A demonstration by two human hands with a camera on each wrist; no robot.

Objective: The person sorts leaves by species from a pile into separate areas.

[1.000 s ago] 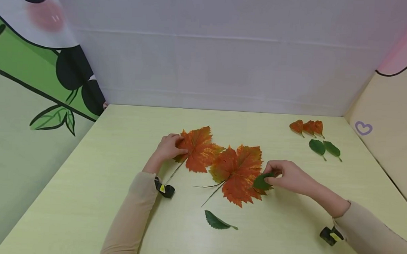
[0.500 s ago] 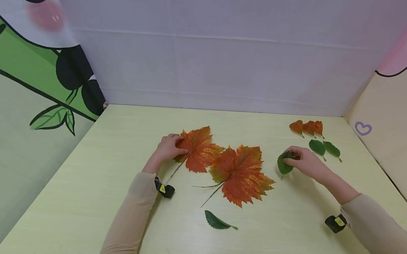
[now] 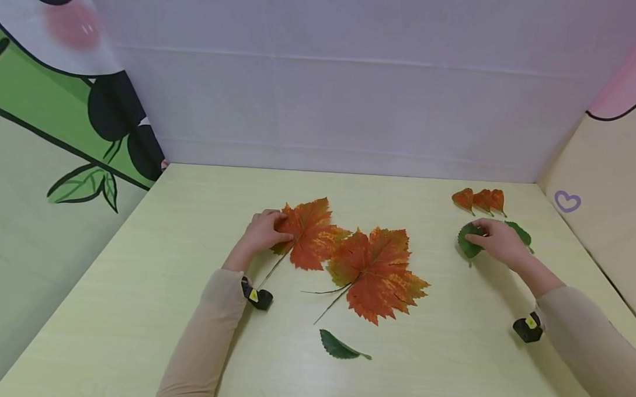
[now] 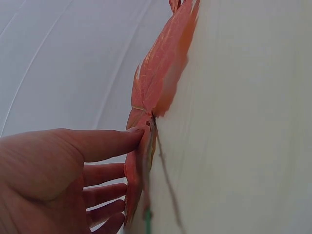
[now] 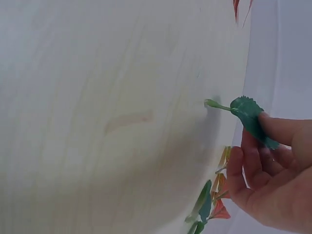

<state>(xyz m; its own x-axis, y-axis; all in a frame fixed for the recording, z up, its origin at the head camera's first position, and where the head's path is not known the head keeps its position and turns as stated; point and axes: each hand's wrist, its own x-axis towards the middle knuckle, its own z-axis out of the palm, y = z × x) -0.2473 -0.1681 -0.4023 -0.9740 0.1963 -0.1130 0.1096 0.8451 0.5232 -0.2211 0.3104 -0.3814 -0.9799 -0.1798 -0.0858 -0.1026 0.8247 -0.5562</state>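
My left hand (image 3: 265, 229) rests on an orange artificial maple leaf (image 3: 308, 236) lying on the table. In the left wrist view its thumb (image 4: 109, 145) and loosely extended fingers touch that leaf's top (image 4: 161, 68). My right hand (image 3: 497, 240) pinches a small green leaf (image 3: 468, 241) between thumb and fingers at the table's right side. The right wrist view shows this green leaf (image 5: 249, 117) held with its stem pointing away from the hand. Another green leaf (image 3: 519, 233) lies just behind the right hand, which hides the one beside it.
A second, larger orange maple leaf (image 3: 375, 273) overlaps the first, its stems pointing toward the near left. In front lies a single green leaf (image 3: 339, 345). A row of small orange leaves (image 3: 482, 200) lies at the back right of the pale table (image 3: 187, 334).
My right hand has moved right and back with the green leaf, away from the larger maple leaf toward the green leaves at the right. The left hand has stayed still.
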